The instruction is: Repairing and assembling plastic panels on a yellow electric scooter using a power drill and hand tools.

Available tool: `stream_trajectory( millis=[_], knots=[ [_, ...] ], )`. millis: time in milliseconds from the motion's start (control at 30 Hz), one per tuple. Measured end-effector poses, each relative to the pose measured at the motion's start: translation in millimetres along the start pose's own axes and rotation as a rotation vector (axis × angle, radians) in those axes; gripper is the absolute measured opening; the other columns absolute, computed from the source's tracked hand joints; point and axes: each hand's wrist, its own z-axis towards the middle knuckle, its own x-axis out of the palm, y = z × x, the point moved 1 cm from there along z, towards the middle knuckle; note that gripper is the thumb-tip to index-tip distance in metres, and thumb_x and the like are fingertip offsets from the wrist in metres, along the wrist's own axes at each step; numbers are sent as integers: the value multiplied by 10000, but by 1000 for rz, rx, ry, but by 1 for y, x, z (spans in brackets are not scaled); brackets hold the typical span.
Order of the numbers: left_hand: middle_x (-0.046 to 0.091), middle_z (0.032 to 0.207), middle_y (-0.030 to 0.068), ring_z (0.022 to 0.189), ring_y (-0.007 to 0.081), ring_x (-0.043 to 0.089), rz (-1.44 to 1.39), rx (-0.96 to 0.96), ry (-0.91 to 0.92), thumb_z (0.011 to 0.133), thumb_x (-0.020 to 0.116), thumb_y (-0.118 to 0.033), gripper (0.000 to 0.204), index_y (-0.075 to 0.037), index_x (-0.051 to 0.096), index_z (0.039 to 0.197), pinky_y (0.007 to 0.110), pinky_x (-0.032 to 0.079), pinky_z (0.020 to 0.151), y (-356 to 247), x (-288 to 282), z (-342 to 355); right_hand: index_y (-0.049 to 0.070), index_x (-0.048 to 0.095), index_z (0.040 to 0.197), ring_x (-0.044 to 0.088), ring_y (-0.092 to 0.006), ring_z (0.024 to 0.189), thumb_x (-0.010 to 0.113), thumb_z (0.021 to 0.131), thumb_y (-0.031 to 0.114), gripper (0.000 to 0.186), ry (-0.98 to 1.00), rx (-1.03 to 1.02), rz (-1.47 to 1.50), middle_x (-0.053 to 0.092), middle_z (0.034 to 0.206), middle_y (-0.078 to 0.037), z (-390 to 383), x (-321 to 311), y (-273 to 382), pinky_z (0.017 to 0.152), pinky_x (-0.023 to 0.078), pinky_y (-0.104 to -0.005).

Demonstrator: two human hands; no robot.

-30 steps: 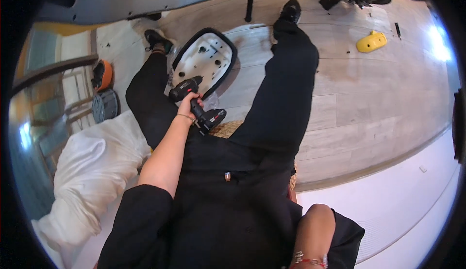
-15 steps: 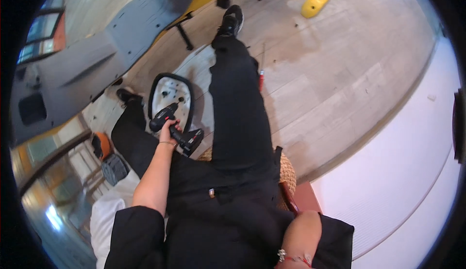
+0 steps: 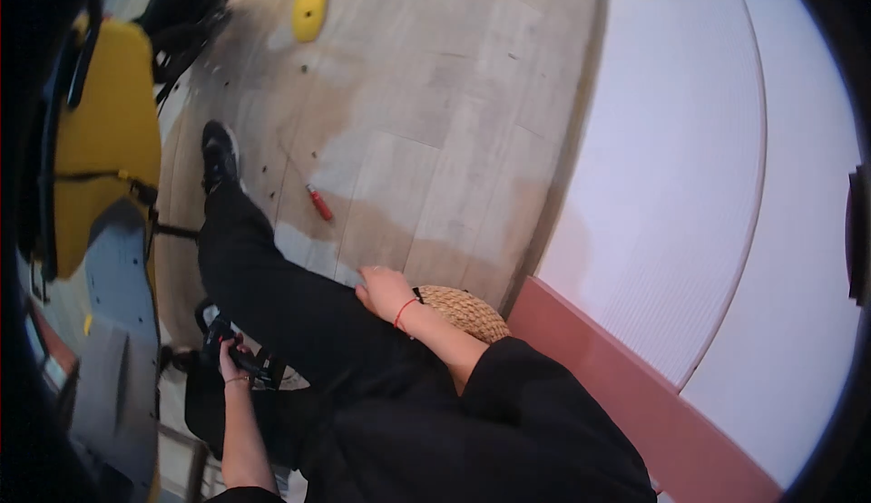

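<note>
My left hand [image 3: 230,360] is closed around a black cordless drill [image 3: 245,354], low between my legs at the left. Part of the drill is hidden by my fingers, and it blends into the dark things behind it. Over the outer side of my right thigh reaches my right hand [image 3: 386,293], with its fingers loosely apart and nothing seen in them. Ahead of that hand, a screwdriver with a red handle [image 3: 319,202] lies on the floor, its thin shaft aimed away from me.
A yellow and grey scooter body [image 3: 107,140] fills the left, with a black wheel [image 3: 190,0] beyond. A yellow plastic cover [image 3: 311,0] and several small dark bits lie on the floor [image 3: 435,131]. Under me is a woven seat [image 3: 464,311], beside a reddish board [image 3: 626,394] and white panel [image 3: 671,158].
My view has swung right, so the scooter and floor things appear farther left. My right hand has come forward from beside my body to my thigh. The drill stays in my left hand.
</note>
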Motion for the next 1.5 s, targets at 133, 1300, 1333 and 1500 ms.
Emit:
stream_trajectory(
  millis=[133,1300,1333,1500],
  knots=[
    [554,765,48,556,120,493,173,60,31,762,594,-101,136,-70,544,885,237,485,543,-18,18,-15,-4,538,920,593,-379,878,565,807,198,234,-14,16,157,607,918,-219,-10,9,5,779,476,-455],
    [504,961,79,565,98,410,-71,650,536,791,522,-84,501,-8,387,1268,233,380,537,-13,22,-292,-67,544,1095,631,-184,894,531,872,75,265,-200,-39,927,654,971,-147,27,-32,41,814,484,-278],
    [502,1104,100,564,95,419,-90,749,529,783,525,-77,591,-16,320,1334,234,386,530,-13,30,-304,-67,544,1095,631,-184,894,531,872,75,265,-209,-58,916,654,971,-147,22,-40,48,814,484,-278],
    [457,1200,114,535,104,433,-109,835,786,781,534,-94,701,-9,219,1401,244,387,501,-17,43,-341,-62,559,1078,627,-174,881,516,882,58,235,-299,-183,1068,655,952,-132,-9,-68,71,804,480,-268]
  ],
)
